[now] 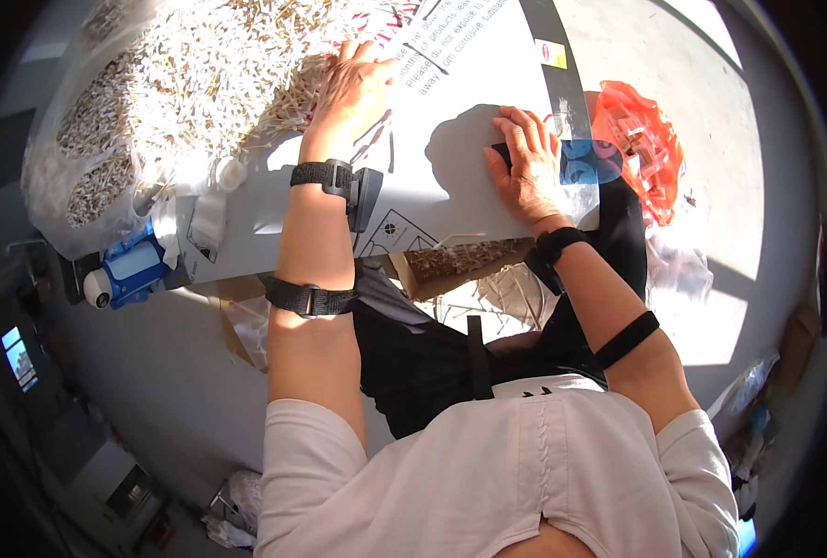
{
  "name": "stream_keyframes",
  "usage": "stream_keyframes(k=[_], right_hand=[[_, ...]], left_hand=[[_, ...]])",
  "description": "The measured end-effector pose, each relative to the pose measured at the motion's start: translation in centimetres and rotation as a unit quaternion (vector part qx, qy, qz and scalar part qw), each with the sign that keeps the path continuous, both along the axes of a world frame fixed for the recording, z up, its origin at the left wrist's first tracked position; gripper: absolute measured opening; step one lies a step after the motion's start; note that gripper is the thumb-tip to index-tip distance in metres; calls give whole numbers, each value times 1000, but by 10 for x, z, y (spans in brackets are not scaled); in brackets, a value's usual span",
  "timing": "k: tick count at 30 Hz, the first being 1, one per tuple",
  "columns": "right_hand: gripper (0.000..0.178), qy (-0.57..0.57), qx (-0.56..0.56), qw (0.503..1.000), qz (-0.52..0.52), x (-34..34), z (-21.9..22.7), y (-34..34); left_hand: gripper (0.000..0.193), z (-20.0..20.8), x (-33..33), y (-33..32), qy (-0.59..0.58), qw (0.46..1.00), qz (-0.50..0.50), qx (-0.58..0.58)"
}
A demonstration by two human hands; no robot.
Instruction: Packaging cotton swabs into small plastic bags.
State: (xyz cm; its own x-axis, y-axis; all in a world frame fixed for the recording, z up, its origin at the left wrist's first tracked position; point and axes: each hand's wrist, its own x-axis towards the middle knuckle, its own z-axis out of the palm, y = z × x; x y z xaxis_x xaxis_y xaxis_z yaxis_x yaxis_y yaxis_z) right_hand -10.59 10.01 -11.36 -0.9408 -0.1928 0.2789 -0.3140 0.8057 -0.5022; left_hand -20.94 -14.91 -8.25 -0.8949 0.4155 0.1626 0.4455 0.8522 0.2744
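Observation:
My left hand (350,93) lies palm down with fingers stretched out, at the right edge of a large heap of thin, pale, short pieces (200,74). Several longer dark strands lie beside its wrist on the white printed board (404,200). Over the right side of the board, my right hand (529,172) has its fingers apart and slightly bent. A small dark patch shows between its thumb and forefinger; whether it is a thing or shadow I cannot tell. Right beside its fingers is a see-through blue piece with dark round shapes (588,162).
A red plastic bag (637,149) with clear pieces inside stands to the right. At left, a clear bag (51,200) holds more pale pieces, above a blue-and-white bottle-like container (134,270). Under the board's near edge is a cardboard box (451,268) with similar pieces.

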Motion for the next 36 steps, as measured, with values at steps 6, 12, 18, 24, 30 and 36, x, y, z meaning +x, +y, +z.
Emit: stream_keyframes(k=[6, 12, 18, 24, 30, 36], right_hand=[[45, -9, -2, 1000, -7, 2, -3, 8], [25, -104, -234, 961, -103, -42, -2, -13], [25, -10, 19, 1000, -17, -138, -1, -36], [8, 3, 7, 993, 118, -128, -10, -57], [17, -67, -18, 957, 282, -117, -1, -37], [35, -101, -102, 953, 267, -78, 6, -24]], left_hand=[[12, 11, 28, -2, -137, 987, 70, 53], [37, -8, 93, -2, 15, 976, 204, 71], [59, -26, 122, 19, 59, 961, 259, 74], [27, -40, 121, 45, 120, 956, 242, 111], [30, -33, 124, 65, 103, 956, 230, 148], [26, -33, 145, 33, 90, 944, 253, 193]])
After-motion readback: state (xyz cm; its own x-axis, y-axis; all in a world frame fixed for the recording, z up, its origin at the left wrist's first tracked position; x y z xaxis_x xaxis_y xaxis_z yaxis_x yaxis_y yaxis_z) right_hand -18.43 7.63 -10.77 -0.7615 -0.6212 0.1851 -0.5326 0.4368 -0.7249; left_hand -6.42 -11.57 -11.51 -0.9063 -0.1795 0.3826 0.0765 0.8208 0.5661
